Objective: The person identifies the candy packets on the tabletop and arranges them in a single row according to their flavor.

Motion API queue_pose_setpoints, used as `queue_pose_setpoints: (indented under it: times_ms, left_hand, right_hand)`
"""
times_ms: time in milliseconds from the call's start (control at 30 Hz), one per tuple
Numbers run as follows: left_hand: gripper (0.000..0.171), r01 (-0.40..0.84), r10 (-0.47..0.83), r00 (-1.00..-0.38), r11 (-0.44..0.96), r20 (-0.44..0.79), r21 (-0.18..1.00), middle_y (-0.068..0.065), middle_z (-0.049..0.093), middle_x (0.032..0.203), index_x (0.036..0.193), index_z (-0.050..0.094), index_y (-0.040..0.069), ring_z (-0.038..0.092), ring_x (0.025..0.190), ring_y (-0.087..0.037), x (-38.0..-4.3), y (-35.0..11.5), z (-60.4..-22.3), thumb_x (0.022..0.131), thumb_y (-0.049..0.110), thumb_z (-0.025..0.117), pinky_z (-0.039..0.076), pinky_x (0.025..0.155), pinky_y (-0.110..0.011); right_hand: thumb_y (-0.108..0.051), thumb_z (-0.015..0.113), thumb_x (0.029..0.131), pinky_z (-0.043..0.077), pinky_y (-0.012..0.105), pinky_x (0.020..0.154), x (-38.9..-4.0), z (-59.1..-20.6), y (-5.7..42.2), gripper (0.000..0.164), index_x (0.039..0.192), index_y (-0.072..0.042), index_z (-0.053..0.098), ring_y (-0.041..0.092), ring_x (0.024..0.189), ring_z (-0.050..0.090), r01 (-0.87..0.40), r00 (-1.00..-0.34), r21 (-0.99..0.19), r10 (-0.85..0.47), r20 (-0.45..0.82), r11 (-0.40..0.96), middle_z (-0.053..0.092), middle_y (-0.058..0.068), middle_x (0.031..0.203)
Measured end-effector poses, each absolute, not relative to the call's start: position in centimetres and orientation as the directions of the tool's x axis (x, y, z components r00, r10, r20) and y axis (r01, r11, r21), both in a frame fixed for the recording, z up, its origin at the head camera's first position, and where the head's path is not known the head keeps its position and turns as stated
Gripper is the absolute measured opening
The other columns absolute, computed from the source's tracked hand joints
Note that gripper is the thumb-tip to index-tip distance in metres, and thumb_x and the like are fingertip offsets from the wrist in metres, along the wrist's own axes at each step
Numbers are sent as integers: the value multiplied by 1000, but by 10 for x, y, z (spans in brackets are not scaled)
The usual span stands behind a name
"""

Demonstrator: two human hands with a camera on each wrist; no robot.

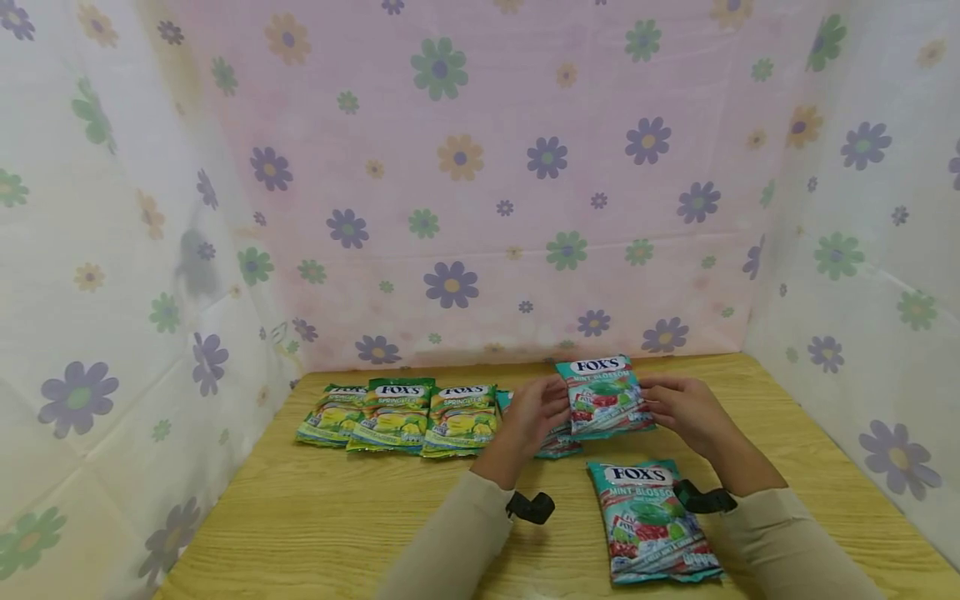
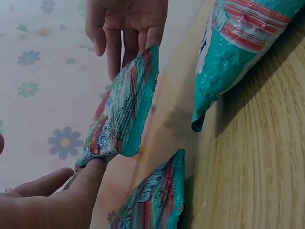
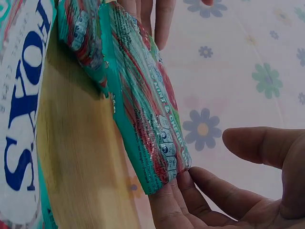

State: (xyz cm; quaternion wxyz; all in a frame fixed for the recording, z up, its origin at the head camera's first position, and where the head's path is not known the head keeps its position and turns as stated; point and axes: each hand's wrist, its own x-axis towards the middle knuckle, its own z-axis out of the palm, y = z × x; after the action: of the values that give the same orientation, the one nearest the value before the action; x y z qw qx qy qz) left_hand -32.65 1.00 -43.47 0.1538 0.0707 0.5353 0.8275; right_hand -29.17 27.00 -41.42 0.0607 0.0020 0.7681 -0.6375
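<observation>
A teal FOX'S Mint Blossom candy bag [image 1: 606, 398] is held up off the table between both hands, its printed front facing the head camera. The left hand [image 1: 534, 410] touches the bag's left side with extended fingers. On the opposite side the right hand [image 1: 686, 412] supports it with nearly straight fingers behind the edge; in the right wrist view its thumb [image 3: 257, 143] stands apart from the bag. Another Mint Blossom bag [image 1: 648, 525] lies nearer, between the forearms. Partly hidden behind the left hand is a further teal bag [image 1: 558, 446].
Several green-yellow FOX'S Spring Tea bags [image 1: 390, 417] stand in a row at the back left, overlapping slightly. The wooden table [image 1: 300, 517] ends at a flowered cloth backdrop [image 1: 480, 208], with cloth on both sides. Each wrist wears a black mount [image 1: 531, 507].
</observation>
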Motion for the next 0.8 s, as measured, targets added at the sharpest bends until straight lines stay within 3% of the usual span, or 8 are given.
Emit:
queue_pose_setpoints:
  times_ms: [333, 800]
  left_hand:
    - [73, -229, 404, -913, -390, -58, 892, -30, 37, 161, 155, 36, -11, 36, 151, -45, -327, 19, -444, 106, 42, 53, 31, 124, -54]
    - [82, -241, 391, -917, -385, -79, 891, -32, 28, 164, 157, 29, -12, 27, 154, -46, -324, 28, -448, 106, 48, 51, 26, 126, -56]
  right_hand:
    - [-29, 45, 112, 54, 40, 106, -297, -428, 281, 60, 154, 13, 36, 45, 142, 47, 126, -987, -962, -65, -146, 243, 36, 34, 158]
    - [-29, 44, 112, 54, 42, 106, -302, -436, 285, 62, 153, 16, 34, 44, 141, 49, 145, -983, -956, -74, -169, 255, 38, 36, 157]
